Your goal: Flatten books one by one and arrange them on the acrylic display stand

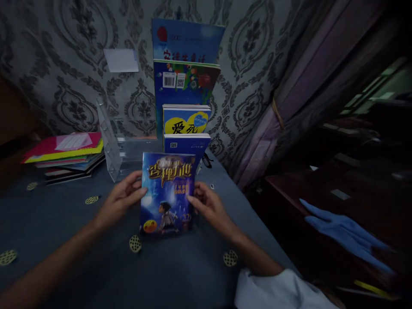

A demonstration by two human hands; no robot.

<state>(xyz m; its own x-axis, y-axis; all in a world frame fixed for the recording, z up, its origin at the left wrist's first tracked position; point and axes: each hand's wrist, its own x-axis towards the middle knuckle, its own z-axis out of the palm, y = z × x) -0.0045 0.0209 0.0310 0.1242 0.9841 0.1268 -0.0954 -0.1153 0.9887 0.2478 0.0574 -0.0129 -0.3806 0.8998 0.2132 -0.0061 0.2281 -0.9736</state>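
Note:
A blue-purple book [167, 195] with gold title lettering and a cartoon figure on its cover is held upright between my two hands. My left hand [127, 195] grips its left edge, thumb on the front cover. On the right edge, my right hand [207, 204] holds it the same way, with fingers behind. Just beyond stands a clear acrylic rack [111, 146] with books in tiers: a blue book with a printed code [189, 142], a yellow-and-blue book [185, 122], a dark blue book with a barcode [183, 83] and a tall light-blue book [188, 40].
A stack of books and folders [71, 150] lies left of the rack on the blue tablecloth [96, 262]. Dark glasses [207, 161] sit right of the rack. A purple curtain [267, 133] hangs at right; blue gloves [344, 231] lie on a dark surface beyond the table edge.

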